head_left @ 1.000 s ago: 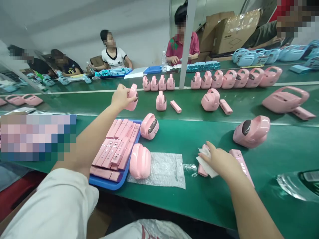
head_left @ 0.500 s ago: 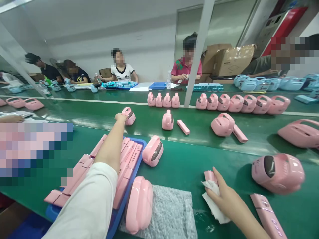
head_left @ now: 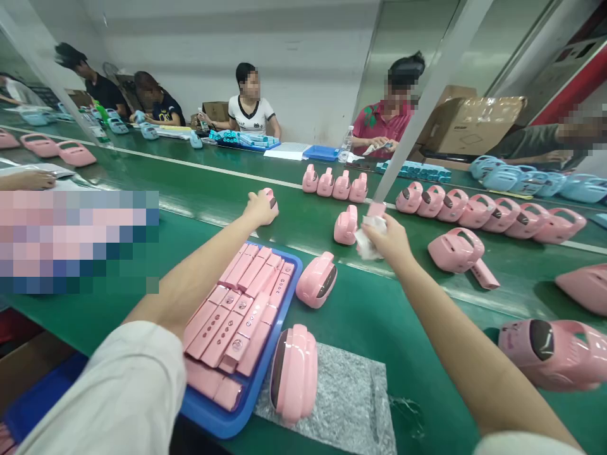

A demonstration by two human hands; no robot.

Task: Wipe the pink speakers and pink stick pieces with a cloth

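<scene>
My left hand is reaching out past the far edge of the shallow blue plastic tray. Its fingers are wrapping round a small glossy pink handled device that is resting on the green counter. My right hand is hovering beyond the tray's far right corner. Its fingers are clenching a crumpled white wipe together with what looks like a slim pink rectangular bar, just beside an upright pink device that has no bar next to it.

Further right of the tray, a finished-looking pink device is lying with its own pink bar touching it, so that pairing seems done. Beyond it, a long row of pink devices is standing without bars.

Plenty is waiting, as I judge it. The tray is holding rows of flat pink button bars. A rounded pink device is sitting just beside the tray's right edge. Another pink device is lying on the grey bubble-wrap sheet at the tray's near right corner. A larger pink device is lying well to the right. So I am only part-way through, with most of the pieces unpaired.
</scene>
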